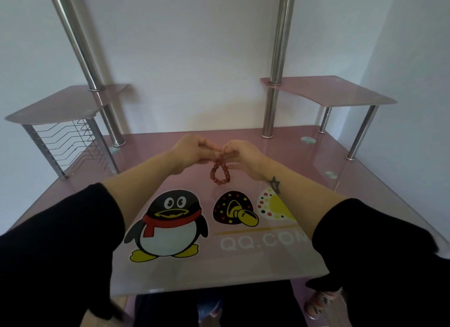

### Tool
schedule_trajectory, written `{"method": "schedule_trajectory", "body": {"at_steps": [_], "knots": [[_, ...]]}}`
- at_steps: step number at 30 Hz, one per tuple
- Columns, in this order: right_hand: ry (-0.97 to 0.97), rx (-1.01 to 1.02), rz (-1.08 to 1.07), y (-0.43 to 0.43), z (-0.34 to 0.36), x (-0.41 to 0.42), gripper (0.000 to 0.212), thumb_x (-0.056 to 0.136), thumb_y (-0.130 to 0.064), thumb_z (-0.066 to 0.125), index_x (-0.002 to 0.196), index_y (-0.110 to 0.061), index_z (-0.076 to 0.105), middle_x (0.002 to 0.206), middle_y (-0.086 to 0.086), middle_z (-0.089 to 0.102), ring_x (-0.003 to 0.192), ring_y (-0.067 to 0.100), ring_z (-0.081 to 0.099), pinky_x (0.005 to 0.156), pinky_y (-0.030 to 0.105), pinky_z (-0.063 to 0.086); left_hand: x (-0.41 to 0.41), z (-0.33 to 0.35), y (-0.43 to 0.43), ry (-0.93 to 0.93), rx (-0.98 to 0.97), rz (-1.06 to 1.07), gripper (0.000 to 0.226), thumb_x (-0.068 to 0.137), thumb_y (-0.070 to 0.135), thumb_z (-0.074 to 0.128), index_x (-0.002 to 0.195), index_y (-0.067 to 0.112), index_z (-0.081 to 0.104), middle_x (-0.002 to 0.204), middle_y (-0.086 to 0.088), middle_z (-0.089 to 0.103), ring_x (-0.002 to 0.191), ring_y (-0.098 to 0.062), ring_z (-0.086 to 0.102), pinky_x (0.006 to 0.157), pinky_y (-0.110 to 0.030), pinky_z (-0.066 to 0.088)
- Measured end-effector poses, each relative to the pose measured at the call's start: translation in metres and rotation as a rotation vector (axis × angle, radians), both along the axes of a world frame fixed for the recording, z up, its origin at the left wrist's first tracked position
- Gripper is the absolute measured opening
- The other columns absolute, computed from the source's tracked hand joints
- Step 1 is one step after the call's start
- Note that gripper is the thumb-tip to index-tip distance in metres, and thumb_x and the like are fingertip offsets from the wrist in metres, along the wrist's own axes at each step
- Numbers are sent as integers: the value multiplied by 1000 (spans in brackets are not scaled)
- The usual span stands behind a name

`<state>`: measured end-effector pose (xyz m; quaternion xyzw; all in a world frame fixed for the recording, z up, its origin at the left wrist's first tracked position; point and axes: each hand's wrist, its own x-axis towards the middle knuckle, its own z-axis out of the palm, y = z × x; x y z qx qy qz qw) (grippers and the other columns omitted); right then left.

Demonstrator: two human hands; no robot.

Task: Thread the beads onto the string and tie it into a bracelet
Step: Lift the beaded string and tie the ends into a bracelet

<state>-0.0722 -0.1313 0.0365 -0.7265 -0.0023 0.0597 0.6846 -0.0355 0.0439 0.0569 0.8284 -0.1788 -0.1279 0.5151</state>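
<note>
A loop of reddish-brown beads hangs in the air above the pink glass desk. My left hand and my right hand meet at the top of the loop, fingertips close together, each pinching the string where the loop closes. The string itself is too thin to see. The bead loop dangles below both hands, clear of the desk surface.
Printed on the desk are a penguin picture and lettering. Two metal posts rise from the back of the desk. A raised pink shelf stands at the right, another with a wire rack at the left.
</note>
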Motion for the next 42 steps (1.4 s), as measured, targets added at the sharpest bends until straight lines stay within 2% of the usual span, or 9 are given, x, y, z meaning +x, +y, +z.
{"method": "schedule_trajectory", "body": {"at_steps": [5, 9, 12, 16, 20, 26, 32, 39, 42], "knots": [[-19, -121, 49, 1, -5, 2, 16, 84, -3, 62, 94, -14, 58, 89, 8, 72, 87, 18, 67, 80, 35, 49, -4, -3, 1, -170, 25, -67, 9, 79, 15, 76, 82, 21, 70, 73, 3, 75, 73, -9, 71, 62, -13, 52], [-13, -105, 56, 3, -9, 2, 19, 82, -4, 65, 98, -13, 59, 86, 8, 74, 88, 20, 68, 79, 36, 50, -5, -4, -3, -436, 215, -24, 15, 81, 21, 73, 77, 34, 67, 65, 13, 69, 65, 3, 65, 59, -8, 45], [-15, -79, 48, 2, -9, 2, 20, 84, -4, 66, 102, -9, 63, 89, 11, 74, 86, 18, 70, 81, 35, 52, -7, -7, -4, -594, 325, 1, 9, 84, 24, 70, 85, 33, 70, 75, 16, 69, 67, 8, 60, 60, -8, 39], [-29, -118, 35, 2, -8, 1, 23, 82, -7, 70, 105, -11, 70, 94, 7, 75, 86, 13, 69, 80, 29, 54, -7, -14, -4, -787, 437, 7, 14, 89, 23, 64, 100, 21, 73, 89, 3, 73, 76, -8, 64, 68, -19, 47], [-40, -113, 28, 3, -9, 1, 29, 80, -4, 73, 109, -6, 70, 99, 10, 75, 94, 20, 70, 91, 35, 55, -8, -19, -8, -906, 562, 25, 21, 93, 31, 56, 104, 20, 70, 90, 0, 72, 80, -19, 66, 66, -33, 52], [14, -36, 39, 2, -7, 1, 27, 83, -5, 71, 110, -3, 69, 103, 15, 73, 97, 26, 70, 92, 38, 55, -8, -28, -12, -982, 573, 109, 17, 96, 30, 50, 101, 20, 63, 98, 1, 65, 87, -18, 61, 63, -28, 46], [49, 13, 41, -1, -6, 0, 17, 92, -14, 62, 108, -9, 67, 95, 5, 75, 88, 22, 73, 72, 28, 57, -9, -29, -10, -997, 530, 132, 14, 96, 31, 50, 97, 22, 60, 96, 5, 63, 86, -14, 58, 60, -25, 38], [71, 9, 70, -1, -6, 1, 15, 87, -11, 68, 102, -8, 66, 96, 11, 73, 93, 26, 71, 85, 37, 56, -12, -26, -6, -972, 457, 64, 14, 95, 29, 51, 97, 20, 62, 95, 3, 63, 83, -15, 57, 62, -26, 42], [78, 31, 63, 1, -5, 1, 20, 89, -11, 65, 108, -5, 66, 100, 13, 73, 92, 26, 72, 79, 35, 57, -11, -26, -5, -981, 476, 64, 15, 96, 29, 50, 98, 19, 61, 97, 3, 63, 83, -14, 56, 62, -25, 39]]}}
